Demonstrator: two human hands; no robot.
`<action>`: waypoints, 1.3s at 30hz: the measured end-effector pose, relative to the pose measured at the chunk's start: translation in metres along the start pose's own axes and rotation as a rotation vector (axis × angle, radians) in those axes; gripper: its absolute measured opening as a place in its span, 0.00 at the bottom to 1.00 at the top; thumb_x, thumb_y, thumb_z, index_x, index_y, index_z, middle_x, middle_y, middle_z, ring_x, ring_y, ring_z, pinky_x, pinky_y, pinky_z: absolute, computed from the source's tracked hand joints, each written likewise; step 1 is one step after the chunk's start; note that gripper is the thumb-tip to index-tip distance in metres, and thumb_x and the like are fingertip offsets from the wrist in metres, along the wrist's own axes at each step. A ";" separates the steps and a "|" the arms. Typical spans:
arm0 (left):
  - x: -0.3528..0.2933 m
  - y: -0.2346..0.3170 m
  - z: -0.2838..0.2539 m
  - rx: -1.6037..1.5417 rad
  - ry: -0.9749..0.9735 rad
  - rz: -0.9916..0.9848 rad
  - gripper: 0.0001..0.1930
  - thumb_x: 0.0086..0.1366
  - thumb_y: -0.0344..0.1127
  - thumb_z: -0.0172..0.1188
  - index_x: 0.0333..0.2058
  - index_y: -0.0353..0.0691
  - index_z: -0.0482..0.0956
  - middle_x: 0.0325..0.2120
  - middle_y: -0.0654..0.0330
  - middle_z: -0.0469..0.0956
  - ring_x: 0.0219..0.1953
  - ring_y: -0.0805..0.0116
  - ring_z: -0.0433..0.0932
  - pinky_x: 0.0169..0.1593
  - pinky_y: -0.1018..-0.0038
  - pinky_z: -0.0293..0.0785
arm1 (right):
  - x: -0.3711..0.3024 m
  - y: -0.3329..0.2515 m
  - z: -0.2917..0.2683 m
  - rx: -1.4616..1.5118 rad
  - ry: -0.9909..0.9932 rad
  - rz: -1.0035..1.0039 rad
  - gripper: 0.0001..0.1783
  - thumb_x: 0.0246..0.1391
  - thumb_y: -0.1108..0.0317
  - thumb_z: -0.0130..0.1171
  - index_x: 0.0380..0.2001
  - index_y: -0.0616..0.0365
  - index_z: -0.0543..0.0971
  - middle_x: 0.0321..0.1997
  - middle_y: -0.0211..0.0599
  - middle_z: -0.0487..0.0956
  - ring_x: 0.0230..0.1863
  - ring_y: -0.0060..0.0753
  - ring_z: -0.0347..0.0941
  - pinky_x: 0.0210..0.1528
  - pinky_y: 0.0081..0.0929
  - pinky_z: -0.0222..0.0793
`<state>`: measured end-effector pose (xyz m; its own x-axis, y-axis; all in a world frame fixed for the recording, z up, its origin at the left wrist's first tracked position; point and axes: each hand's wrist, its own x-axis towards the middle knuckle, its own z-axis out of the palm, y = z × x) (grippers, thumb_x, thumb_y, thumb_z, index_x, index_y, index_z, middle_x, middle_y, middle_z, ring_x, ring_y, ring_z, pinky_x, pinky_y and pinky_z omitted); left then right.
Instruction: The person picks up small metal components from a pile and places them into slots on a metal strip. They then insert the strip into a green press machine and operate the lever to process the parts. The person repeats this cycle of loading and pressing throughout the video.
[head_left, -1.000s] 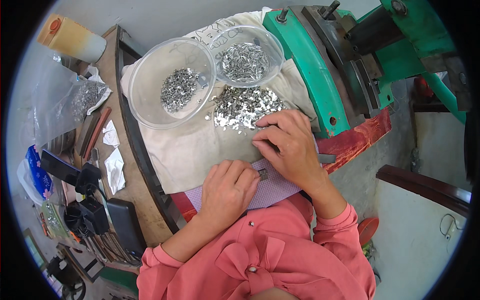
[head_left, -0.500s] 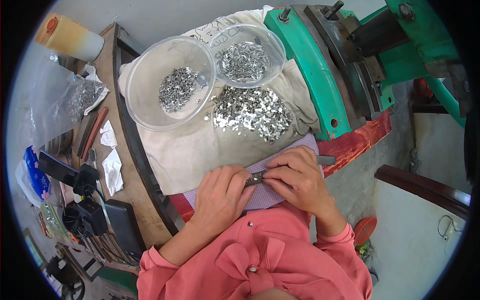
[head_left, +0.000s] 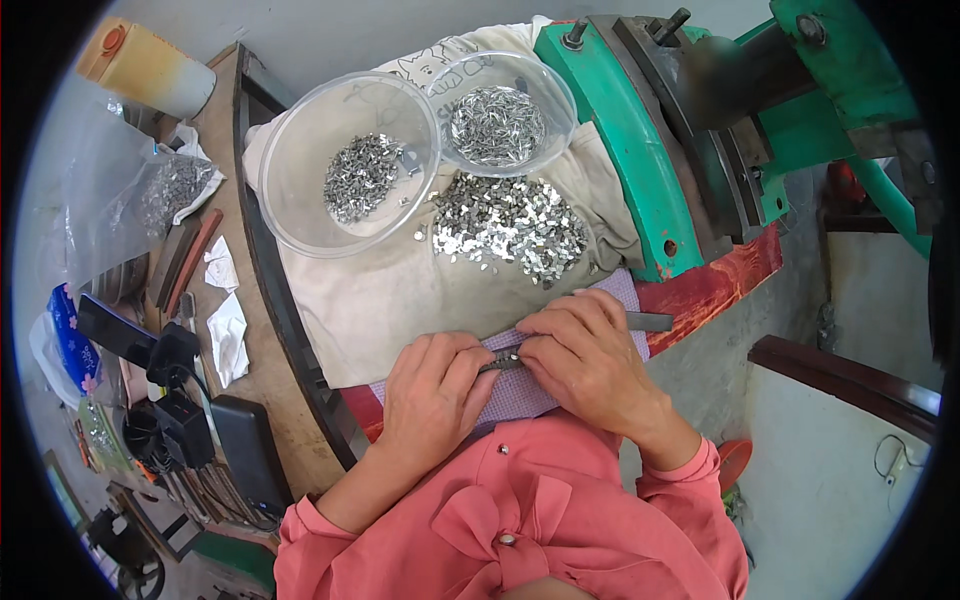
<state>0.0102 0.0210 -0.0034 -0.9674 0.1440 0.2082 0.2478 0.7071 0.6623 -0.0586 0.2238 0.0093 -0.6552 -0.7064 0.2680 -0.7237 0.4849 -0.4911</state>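
My left hand [head_left: 428, 388] and my right hand [head_left: 592, 365] meet low over a checked purple cloth [head_left: 515, 395], close to my body. Between their fingertips they pinch a narrow dark metal strip [head_left: 504, 360] with a small shiny spot on it. Both hands are closed, and the fingers cover most of the strip. A flat grey bar end [head_left: 650, 322] sticks out beyond my right hand; whether it joins the strip, I cannot tell. Farther off lies a loose pile of small silvery and dark metal pieces [head_left: 510, 225] on a beige cloth [head_left: 350, 310].
Behind the pile stand two clear plastic bowls, a larger one [head_left: 268, 190] and a smaller one [head_left: 568, 120], with small metal pieces inside. A green machine [head_left: 625, 150] rises at the right. A side table [head_left: 285, 410] at the left holds a phone stand [head_left: 172, 355] and tools.
My right hand has shifted slightly left and up. The strip between the fingertips has tilted, and the view has moved a little.
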 end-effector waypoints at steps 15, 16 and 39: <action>-0.015 -0.006 -0.009 0.018 0.049 0.000 0.16 0.48 0.23 0.73 0.36 0.38 0.78 0.35 0.58 0.79 0.36 0.56 0.77 0.39 0.64 0.73 | 0.041 0.027 0.013 0.071 0.057 -0.013 0.10 0.45 0.71 0.69 0.32 0.52 0.79 0.42 0.29 0.76 0.49 0.38 0.72 0.56 0.42 0.62; -0.015 -0.007 -0.009 0.018 0.048 0.005 0.16 0.47 0.23 0.73 0.35 0.38 0.78 0.35 0.58 0.79 0.35 0.57 0.77 0.39 0.64 0.73 | 0.042 0.028 0.013 0.065 0.056 -0.020 0.10 0.45 0.71 0.69 0.32 0.52 0.79 0.41 0.29 0.76 0.48 0.38 0.72 0.56 0.42 0.62; 0.015 0.004 0.014 -0.007 -0.020 0.056 0.10 0.53 0.29 0.70 0.33 0.42 0.78 0.34 0.62 0.79 0.35 0.58 0.76 0.39 0.63 0.70 | -0.008 0.014 0.003 0.177 0.085 0.102 0.10 0.46 0.72 0.70 0.34 0.54 0.82 0.42 0.30 0.80 0.47 0.40 0.75 0.56 0.42 0.63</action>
<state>-0.0045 0.0354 -0.0074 -0.9528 0.1971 0.2309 0.3020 0.6929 0.6547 -0.0630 0.2347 -0.0019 -0.7447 -0.6083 0.2746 -0.6080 0.4486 -0.6550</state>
